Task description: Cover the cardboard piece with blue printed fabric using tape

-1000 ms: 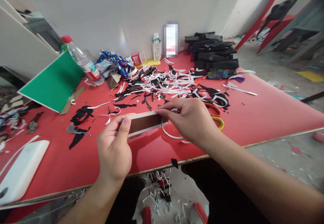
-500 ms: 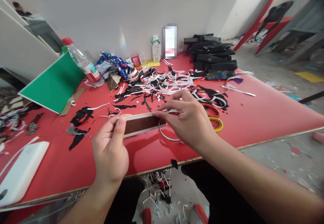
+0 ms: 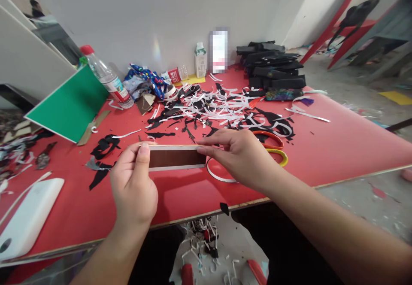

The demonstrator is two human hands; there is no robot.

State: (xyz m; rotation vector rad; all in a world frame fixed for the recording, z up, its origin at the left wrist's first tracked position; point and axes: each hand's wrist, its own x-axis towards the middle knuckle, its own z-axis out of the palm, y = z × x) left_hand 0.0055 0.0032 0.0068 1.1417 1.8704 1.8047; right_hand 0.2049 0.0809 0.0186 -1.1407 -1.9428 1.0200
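Now gripping the strip (image 3: pixel 177 159) near both ends, up in front at chest side of the red table (image 3: pixel 337 139). Closed snugly with the left hand (image 3: pixel 133 182), with thumb over the front at the left end and fingers curled behind. Pinched narrowly by the right hand (image 3: pixel 243 156), between thumb and fingertip, near the upper right corner. Lifted over the table's near part, nearly level, brown in the middle with pale borders above and below, and casting a shadow on the red.

Just under the right hand, curving out beside the strip's right end: a pale band (image 3: pixel 222 178). Impossible to tell, joined to the strip or separate. Just beyond the right wrist, partly hidden: an orange loop (image 3: pixel 279 141) and a yellow loop (image 3: pixel 284 157), much like scissor handles.

Straight ahead, past the fingers, heaped across the table: black and white scraps (image 3: pixel 219 109). Behind to the right, piled high: a black stack (image 3: pixel 277 71). Against the wall, upright: a phone (image 3: pixel 219 51), blurred out, with a carton (image 3: pixel 200 62) just beside. Over to the left, leaning: a red-capped bottle (image 3: pixel 112 85), touching or nearly touching a tilted green board (image 3: pixel 69 104). Nearer, at far left: a white device (image 3: pixel 30 216), lying flat.
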